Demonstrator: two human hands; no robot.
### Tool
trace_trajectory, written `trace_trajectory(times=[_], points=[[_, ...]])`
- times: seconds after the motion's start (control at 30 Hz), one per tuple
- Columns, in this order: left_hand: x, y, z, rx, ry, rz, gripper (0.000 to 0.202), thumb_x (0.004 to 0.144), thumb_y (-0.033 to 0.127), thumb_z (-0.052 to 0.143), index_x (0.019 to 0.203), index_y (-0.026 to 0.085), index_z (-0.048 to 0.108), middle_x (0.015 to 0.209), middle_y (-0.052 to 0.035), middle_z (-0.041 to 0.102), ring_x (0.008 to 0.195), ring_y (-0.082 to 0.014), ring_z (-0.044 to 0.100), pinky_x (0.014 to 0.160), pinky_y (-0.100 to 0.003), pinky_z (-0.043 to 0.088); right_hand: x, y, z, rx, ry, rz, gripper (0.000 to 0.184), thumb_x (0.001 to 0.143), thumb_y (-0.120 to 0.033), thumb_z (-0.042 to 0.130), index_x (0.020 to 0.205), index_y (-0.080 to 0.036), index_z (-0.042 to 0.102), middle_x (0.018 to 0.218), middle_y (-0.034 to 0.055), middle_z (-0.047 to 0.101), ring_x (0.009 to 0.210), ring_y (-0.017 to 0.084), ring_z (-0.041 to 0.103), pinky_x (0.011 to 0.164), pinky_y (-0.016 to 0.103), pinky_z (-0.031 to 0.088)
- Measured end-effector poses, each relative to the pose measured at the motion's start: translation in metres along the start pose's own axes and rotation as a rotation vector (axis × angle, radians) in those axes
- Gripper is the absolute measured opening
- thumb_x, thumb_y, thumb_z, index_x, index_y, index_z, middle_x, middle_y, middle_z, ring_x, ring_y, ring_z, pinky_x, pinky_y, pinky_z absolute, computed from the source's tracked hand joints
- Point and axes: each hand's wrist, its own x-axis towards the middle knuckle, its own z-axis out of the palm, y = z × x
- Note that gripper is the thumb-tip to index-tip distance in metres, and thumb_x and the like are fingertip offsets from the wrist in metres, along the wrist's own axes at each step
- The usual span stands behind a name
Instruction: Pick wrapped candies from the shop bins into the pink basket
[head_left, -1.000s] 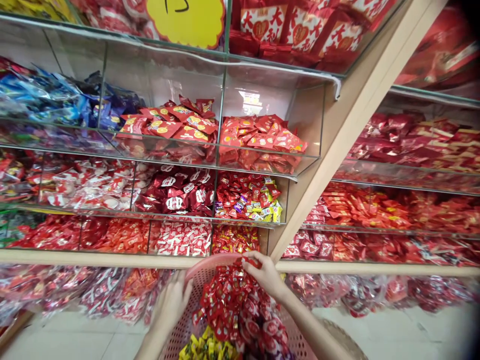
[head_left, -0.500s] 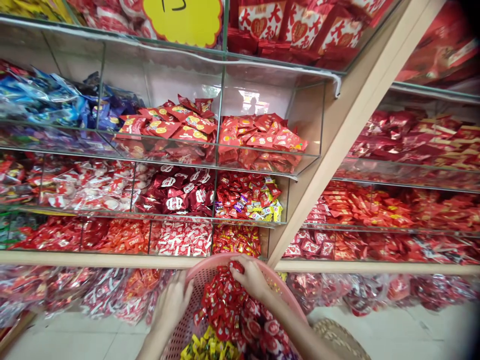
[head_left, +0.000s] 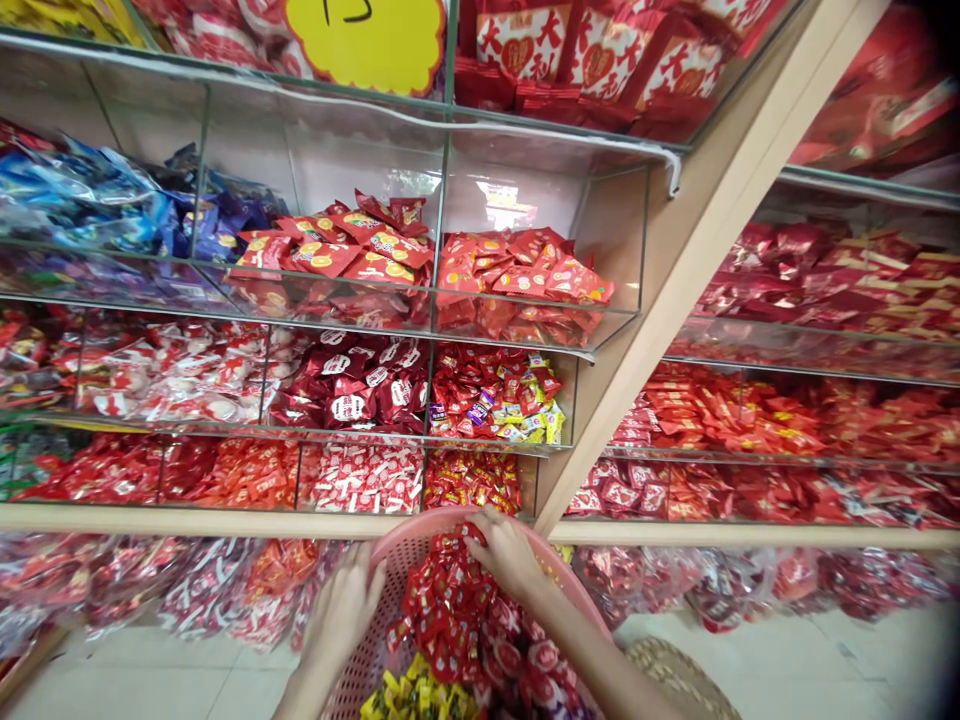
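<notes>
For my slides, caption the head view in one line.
Left hand holds a pink basket while right hand rests on its red candies.

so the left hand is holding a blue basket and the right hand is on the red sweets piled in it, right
Not quite: the basket is pink, not blue, as the head view shows. The rest stands: the left hand holds its side and the right hand is on the red sweets piled in it.
</notes>
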Motion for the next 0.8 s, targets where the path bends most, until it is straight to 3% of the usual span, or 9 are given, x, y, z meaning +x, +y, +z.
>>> trace_trajectory(times=[0.17,0.3,0.43,0.6,0.7,0.8], points=[[-0.001,0.001,-0.002,0.024,-0.009,-0.018,0.043,0.089,0.033,0.029,0.122,0.013,0.049,0.12,-0.0131,0.06,0.108,-0.0224,0.058,0.088,-0.033,0.047,-0.005,0.007,-0.002,-0.017,0.0,0.002,0.028,0.086,-0.026,0.047,0.11,-0.021,0.058,0.109,0.0081,0.056,0.091,0.019,0.059,0.08,0.027,0.043],[-0.001,0.003,-0.005,0.01,0.009,0.011,0.041,0.089,0.032,0.03,0.121,0.014,0.049,0.118,-0.0114,0.061,0.106,-0.0211,0.059,0.086,-0.031,0.048,-0.007,0.012,-0.005,0.144,0.062,0.032,0.03,0.083,-0.026,0.05,0.111,-0.022,0.057,0.108,0.0077,0.058,0.094,0.02,0.058,0.084,0.03,0.043],[-0.001,0.004,-0.006,0.011,0.025,0.018,0.039,0.089,0.031,0.03,0.118,0.014,0.051,0.116,-0.0115,0.062,0.103,-0.0211,0.061,0.083,-0.031,0.049,-0.01,0.017,-0.006,0.661,0.223,0.186,0.034,0.076,-0.036,0.059,0.105,-0.019,0.059,0.102,0.0074,0.063,0.097,0.021,0.058,0.087,0.034,0.044],[-0.001,0.002,-0.004,0.023,0.018,0.021,0.041,0.09,0.032,0.029,0.12,0.014,0.049,0.117,-0.0121,0.061,0.102,-0.0218,0.061,0.081,-0.032,0.05,-0.019,0.02,-0.012,1.386,0.129,0.582,0.031,0.068,-0.038,0.067,0.094,-0.022,0.064,0.091,0.0026,0.067,0.077,0.015,0.062,0.069,0.028,0.051],[-0.001,0.002,-0.004,0.026,-0.005,0.021,0.042,0.09,0.032,0.026,0.122,0.013,0.047,0.118,-0.0129,0.06,0.101,-0.0219,0.061,0.081,-0.032,0.049,-0.023,0.02,-0.016,1.578,0.106,0.709,0.024,0.066,-0.029,0.068,0.09,-0.023,0.066,0.088,0.0006,0.066,0.067,0.011,0.061,0.064,0.024,0.051],[-0.001,0.002,-0.004,0.02,-0.016,0.013,0.042,0.09,0.033,0.026,0.121,0.013,0.048,0.116,-0.0127,0.062,0.103,-0.0221,0.06,0.083,-0.033,0.048,-0.026,0.019,-0.019,1.621,0.103,0.746,0.026,0.064,-0.022,0.067,0.09,-0.023,0.066,0.082,-0.0018,0.065,0.063,0.008,0.059,0.059,0.02,0.049]])
